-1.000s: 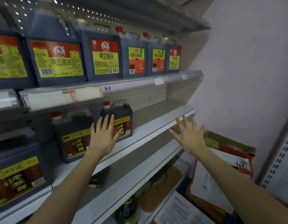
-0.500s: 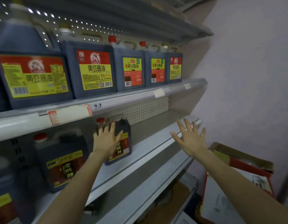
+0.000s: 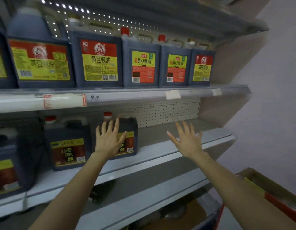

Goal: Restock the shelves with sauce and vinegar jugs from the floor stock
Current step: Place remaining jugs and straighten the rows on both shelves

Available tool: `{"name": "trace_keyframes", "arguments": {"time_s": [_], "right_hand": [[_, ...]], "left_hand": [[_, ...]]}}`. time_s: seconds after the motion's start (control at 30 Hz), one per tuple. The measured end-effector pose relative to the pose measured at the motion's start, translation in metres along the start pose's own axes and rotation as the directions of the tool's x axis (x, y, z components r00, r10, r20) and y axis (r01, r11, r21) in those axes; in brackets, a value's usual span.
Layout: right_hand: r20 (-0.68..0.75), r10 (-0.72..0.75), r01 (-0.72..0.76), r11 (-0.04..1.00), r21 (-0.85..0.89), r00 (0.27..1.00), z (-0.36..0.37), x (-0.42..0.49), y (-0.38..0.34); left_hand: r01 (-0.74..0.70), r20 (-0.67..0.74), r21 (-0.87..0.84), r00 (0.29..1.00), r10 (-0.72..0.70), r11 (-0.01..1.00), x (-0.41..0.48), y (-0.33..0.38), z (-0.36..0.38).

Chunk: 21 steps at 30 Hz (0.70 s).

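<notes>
My view has lifted, left hand (image 3: 109,140) still flat-fingered against the vinegar jug (image 3: 131,126) on the middle shelf (image 3: 162,136) (right hand (image 3: 187,141) open, empty); the bare stretch beside it wants more jugs.

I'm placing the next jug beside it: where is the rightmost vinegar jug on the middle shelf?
Head view, left of centre: the rightmost vinegar jug stands on the middle shelf, right of a second vinegar jug, partly covered by the left hand.
</notes>
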State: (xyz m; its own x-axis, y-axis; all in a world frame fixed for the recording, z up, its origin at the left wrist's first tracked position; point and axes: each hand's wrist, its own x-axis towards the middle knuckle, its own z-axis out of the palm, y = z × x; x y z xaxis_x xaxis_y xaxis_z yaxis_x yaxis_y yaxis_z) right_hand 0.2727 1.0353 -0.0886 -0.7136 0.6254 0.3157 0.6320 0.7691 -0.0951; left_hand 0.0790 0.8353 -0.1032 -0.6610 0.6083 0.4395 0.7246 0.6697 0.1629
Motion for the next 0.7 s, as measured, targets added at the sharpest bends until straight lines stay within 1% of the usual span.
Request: {"name": "trace_keyframes", "arguments": {"time_s": [0.1, 0.2, 0.33, 0.37, 0.43, 0.5, 0.53, 0.6, 0.7], "right_hand": [[0.045, -0.086, 0.083, 0.995, 0.059, 0.995, 0.012, 0.012, -0.011], [0.074, -0.148, 0.134, 0.977, 0.164, 0.986, 0.025, 0.025, -0.033], [0.064, -0.200, 0.172, 0.938, 0.302, 0.978, 0.042, 0.049, -0.066], [0.059, -0.200, 0.164, 0.915, 0.369, 0.978, 0.046, 0.058, -0.074], [0.059, -0.198, 0.139, 0.843, 0.519, 0.978, 0.054, 0.075, -0.091], [0.043, -0.194, 0.118, 0.740, 0.662, 0.980, 0.062, 0.094, -0.106], [0.033, -0.181, 0.103, 0.690, 0.717, 0.983, 0.066, 0.104, -0.114], [0.026, -0.125, 0.059, 0.626, 0.777, 0.992, 0.070, 0.124, -0.128], [0.030, -0.085, 0.028, 0.611, 0.792, 0.996, 0.077, 0.150, -0.144]], "left_hand": [[0.073, -0.001, -0.011, 0.997, -0.073, 0.997, -0.019, -0.002, 0.005], [0.159, 0.034, -0.043, 0.987, -0.158, 0.986, -0.026, -0.013, 0.004], [0.223, 0.034, -0.081, 0.975, -0.220, 0.972, -0.006, -0.028, -0.005], [0.220, 0.041, -0.122, 0.975, -0.217, 0.968, 0.002, -0.031, -0.006], [0.214, 0.094, -0.264, 0.976, -0.196, 0.940, 0.020, -0.036, -0.009], [0.211, 0.152, -0.429, 0.975, -0.160, 0.878, 0.041, -0.038, -0.007], [0.198, 0.140, -0.512, 0.979, -0.146, 0.836, 0.053, -0.040, -0.004], [0.163, 0.096, -0.625, 0.986, -0.133, 0.763, 0.079, -0.047, 0.006], [0.192, 0.157, -0.673, 0.981, -0.116, 0.714, 0.108, -0.057, 0.030]]}}
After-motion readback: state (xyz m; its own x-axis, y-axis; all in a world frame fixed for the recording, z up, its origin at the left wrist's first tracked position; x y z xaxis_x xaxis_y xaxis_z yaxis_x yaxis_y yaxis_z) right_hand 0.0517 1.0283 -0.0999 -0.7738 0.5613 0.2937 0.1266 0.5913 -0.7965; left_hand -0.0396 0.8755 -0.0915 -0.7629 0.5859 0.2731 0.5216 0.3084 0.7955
